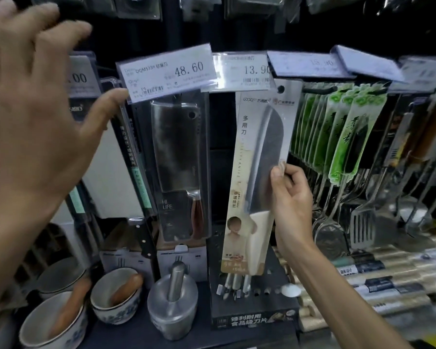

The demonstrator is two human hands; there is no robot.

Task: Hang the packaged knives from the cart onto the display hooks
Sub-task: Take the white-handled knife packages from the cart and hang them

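One packaged knife (pixel 258 172), a steel blade with a cream handle on a long beige card, is up against the display wall. It is tilted so that its top leans right. The right hand (pixel 291 197) pinches the card's right edge about midway, thumb on the front and fingers curled behind. The card's round hang hole sits just under the right corner of the white price tag marked 13.90 (pixel 242 70); whether a hook passes through it cannot be told.

The left hand (pixel 35 109) is raised and blurred, fingers spread, holding nothing. Its thumb tip is at the lower left corner of the white tag marked 48.60 (pixel 166 71). Below that tag hangs one dark cleaver with a red-brown handle in a clear blister pack (pixel 179 159).

To the right hangs a row of green-carded packs (pixel 337 134), too overlapped to count. On the shelf below stand one steel mortar with a steel pestle (pixel 173 306) and, toward its left end, at least three white-and-blue ceramic bowls (pixel 116 295), two of them holding wooden pestles.
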